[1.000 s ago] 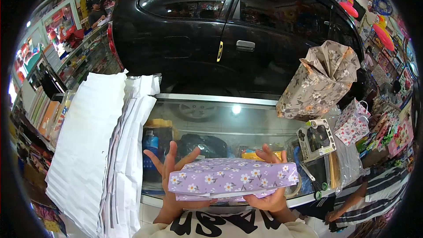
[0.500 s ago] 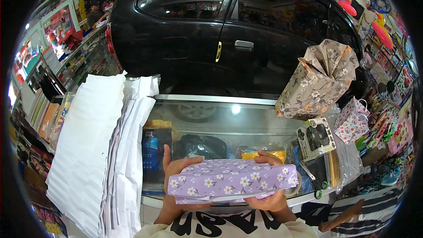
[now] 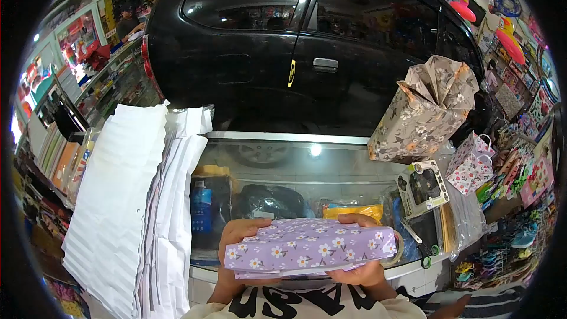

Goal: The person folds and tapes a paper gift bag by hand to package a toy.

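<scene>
A flat package in purple daisy-print wrapping paper (image 3: 313,248) is held between both hands, just above the near edge of the glass counter. My left hand (image 3: 236,237) grips its left end, with fingers over the top edge and the lower part underneath. My right hand (image 3: 363,270) supports the right end from below, its fingertips showing over the far edge. A fold of paper shows along the package's lower front. Right of my right hand lie green-handled scissors (image 3: 423,248) and a roll of tape (image 3: 398,247), partly hidden by the package.
White paper sheets (image 3: 115,195) cover the counter's left. At right stand a brown floral wrapped bundle (image 3: 422,112), a boxed item (image 3: 423,188) and a small floral bag (image 3: 471,163). A black car (image 3: 248,65) is parked beyond the glass counter (image 3: 283,138). A person (image 3: 127,23) is far left.
The package has tilted slightly, showing a bit more of its top. My left thumb, raised before, now lies against the package. At lower right, another person's arm has moved lower.
</scene>
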### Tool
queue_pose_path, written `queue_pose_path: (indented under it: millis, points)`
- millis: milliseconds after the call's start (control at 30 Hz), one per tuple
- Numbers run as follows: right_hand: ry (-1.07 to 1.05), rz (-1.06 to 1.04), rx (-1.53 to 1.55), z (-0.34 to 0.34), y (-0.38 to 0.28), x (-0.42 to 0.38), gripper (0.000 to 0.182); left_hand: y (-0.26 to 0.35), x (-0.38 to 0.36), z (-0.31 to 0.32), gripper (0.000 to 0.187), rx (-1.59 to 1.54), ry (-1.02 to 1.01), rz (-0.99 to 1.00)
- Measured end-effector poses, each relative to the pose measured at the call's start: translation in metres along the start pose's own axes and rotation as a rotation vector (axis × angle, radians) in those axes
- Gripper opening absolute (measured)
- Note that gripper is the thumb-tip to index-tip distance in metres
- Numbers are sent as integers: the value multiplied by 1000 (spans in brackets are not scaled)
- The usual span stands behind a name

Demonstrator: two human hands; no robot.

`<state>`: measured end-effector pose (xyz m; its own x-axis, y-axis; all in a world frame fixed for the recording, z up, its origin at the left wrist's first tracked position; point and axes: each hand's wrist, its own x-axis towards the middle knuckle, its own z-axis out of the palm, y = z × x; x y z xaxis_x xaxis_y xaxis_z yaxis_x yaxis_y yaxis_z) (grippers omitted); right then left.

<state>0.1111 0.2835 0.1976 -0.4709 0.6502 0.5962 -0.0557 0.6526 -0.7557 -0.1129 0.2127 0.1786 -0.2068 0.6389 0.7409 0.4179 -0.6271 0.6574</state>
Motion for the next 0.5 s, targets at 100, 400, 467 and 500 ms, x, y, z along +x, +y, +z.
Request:
queue_pose_path:
  millis: [100, 400, 467, 500]
  points:
    - [54, -68, 17, 4, 4, -2, 92, 0, 0, -1, 81, -5, -14, -8]
    - [14, 9, -13, 0, -1, -1, 91, -3, -4, 0, 81, -49, 2, -21]
    - [25, 9, 1, 1, 1, -2, 91, -2, -2, 1, 80, -51, 14, -12]
    - [30, 9, 9, 2, 2, -3, 91, -2, -2, 1, 80, -31, 4, -7]
